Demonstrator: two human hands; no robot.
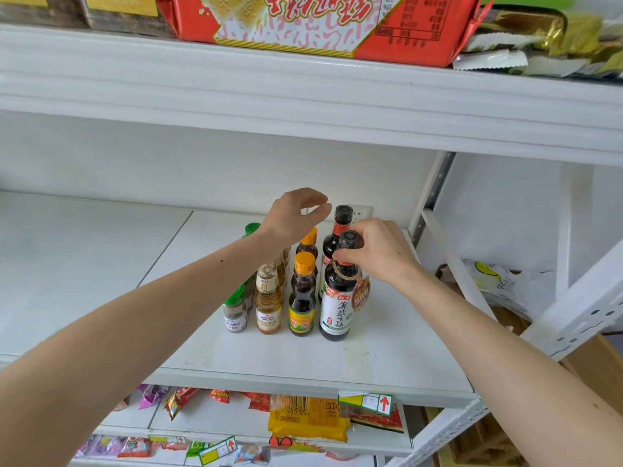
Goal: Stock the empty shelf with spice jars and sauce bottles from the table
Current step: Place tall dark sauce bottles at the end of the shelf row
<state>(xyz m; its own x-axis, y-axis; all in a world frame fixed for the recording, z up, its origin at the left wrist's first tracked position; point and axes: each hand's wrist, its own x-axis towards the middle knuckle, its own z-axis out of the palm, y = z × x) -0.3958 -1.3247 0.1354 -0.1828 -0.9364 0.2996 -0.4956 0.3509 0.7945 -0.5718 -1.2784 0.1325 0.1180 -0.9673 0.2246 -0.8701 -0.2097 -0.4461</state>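
The right hand pinches the neck of the front soy sauce bottle just below its dark cap; this grip is narrow, with fingertips curled round the neck. The bottle stands upright on the white shelf, at the right end of the front row. A brown hang tag hangs from its neck on the right side.

The left hand hovers above the rear rows, fingers loosely curled, thumb and forefinger close together, holding nothing. It touches no bottle.

Directly behind the held bottle stands a second soy sauce bottle, also upright. To the left of the held bottle, in order: a dark bottle with an orange cap, a pale amber bottle, and a spice jar with a green lid. Further bottles and green-lidded jars stand behind these, partly hidden by the left forearm.

The shelf above carries a red biscuit package. The shelf below holds snack packets
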